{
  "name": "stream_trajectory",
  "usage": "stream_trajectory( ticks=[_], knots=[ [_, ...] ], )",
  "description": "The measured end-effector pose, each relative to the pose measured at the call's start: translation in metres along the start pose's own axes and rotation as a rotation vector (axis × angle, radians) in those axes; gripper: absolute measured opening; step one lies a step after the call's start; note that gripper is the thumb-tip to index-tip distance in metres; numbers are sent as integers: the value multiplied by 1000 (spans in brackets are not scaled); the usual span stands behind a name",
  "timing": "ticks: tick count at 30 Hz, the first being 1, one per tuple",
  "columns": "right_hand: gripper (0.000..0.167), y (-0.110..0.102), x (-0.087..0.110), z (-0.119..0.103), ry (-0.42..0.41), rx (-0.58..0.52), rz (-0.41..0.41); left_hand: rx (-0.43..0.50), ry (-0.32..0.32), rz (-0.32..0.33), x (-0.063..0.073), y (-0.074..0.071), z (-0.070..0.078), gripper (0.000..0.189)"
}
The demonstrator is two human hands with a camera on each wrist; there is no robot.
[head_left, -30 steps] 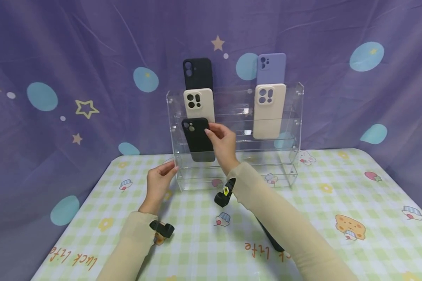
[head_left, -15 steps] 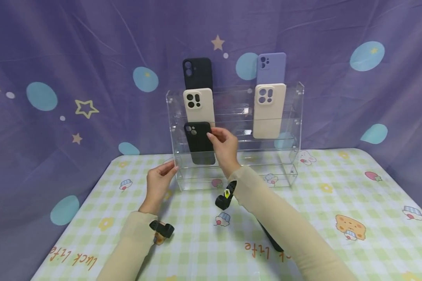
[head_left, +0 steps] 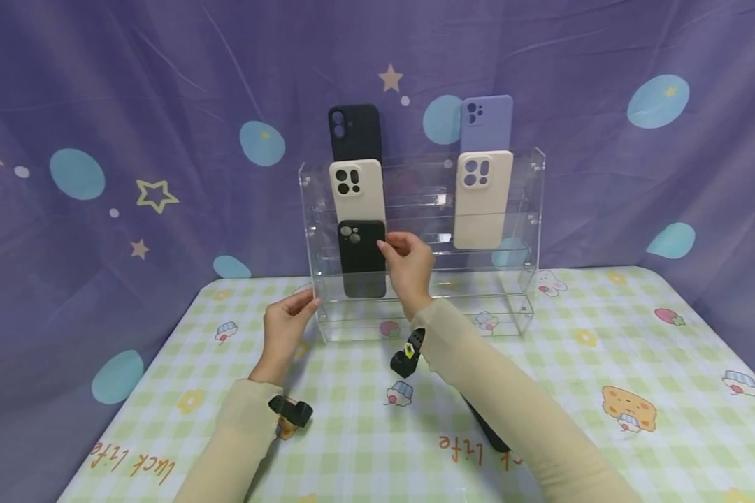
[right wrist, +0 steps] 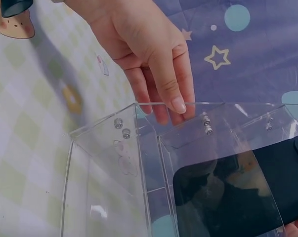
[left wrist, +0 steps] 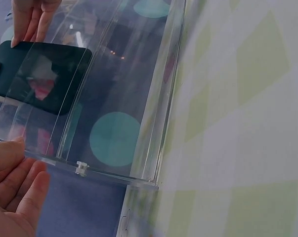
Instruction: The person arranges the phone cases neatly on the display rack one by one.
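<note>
A clear acrylic tiered display stand (head_left: 415,307) stands on the table. My left hand (head_left: 286,325) pinches the edge of its left side panel, thumb on one face and fingers on the other, as the right wrist view shows. With thumb and fingers, my right hand (head_left: 410,269) holds the right edge of a black phone case (head_left: 360,255). That case is upright, its lower part behind the clear front strip of a lower tier. Behind it on higher tiers stand a cream phone case (head_left: 360,202) and another black phone case (head_left: 358,143), each partly covered by the one in front.
On the stand's right side, a cream phone case (head_left: 478,223) leans in front of a purple phone case (head_left: 497,126). A dark flat object (head_left: 493,434) lies partly under my right forearm. A purple patterned curtain (head_left: 163,84) hangs behind the checked tablecloth (head_left: 352,454).
My right hand has moved down and slightly right with the black phone case, which has gone from tilted to nearly straight and sits lower in its tier. The left hand stays at the side panel.
</note>
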State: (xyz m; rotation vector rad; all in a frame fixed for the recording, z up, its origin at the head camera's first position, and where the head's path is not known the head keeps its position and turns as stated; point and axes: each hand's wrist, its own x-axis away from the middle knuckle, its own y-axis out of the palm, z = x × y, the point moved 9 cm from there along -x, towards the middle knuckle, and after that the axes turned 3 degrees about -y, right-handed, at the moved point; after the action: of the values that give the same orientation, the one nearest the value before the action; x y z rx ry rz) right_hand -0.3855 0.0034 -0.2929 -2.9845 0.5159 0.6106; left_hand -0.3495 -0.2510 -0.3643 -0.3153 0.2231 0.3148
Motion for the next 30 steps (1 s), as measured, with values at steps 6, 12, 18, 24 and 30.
stream_trajectory(
  ticks=[6, 12, 18, 24, 30],
  knots=[
    [16, -2, 0, 0, 14, -2, 5, -11, 2, 2, 2, -1, 3, 26],
    [16, -3, 0, 1, 18, -19, -6, -5, -6, -2, 2, -1, 3, 26],
    [19, -11, 3, 1, 21, -98, -50, 5, -3, -2, 2, -1, 2, 26],
    [26, -35, 17, -7, 7, -135, -156, 14, 6, 1, 1, 0, 1, 25],
    [27, -66, 46, 6, 47, 10, -333, 2, -6, -4, 1, -1, 0, 26]
  ],
)
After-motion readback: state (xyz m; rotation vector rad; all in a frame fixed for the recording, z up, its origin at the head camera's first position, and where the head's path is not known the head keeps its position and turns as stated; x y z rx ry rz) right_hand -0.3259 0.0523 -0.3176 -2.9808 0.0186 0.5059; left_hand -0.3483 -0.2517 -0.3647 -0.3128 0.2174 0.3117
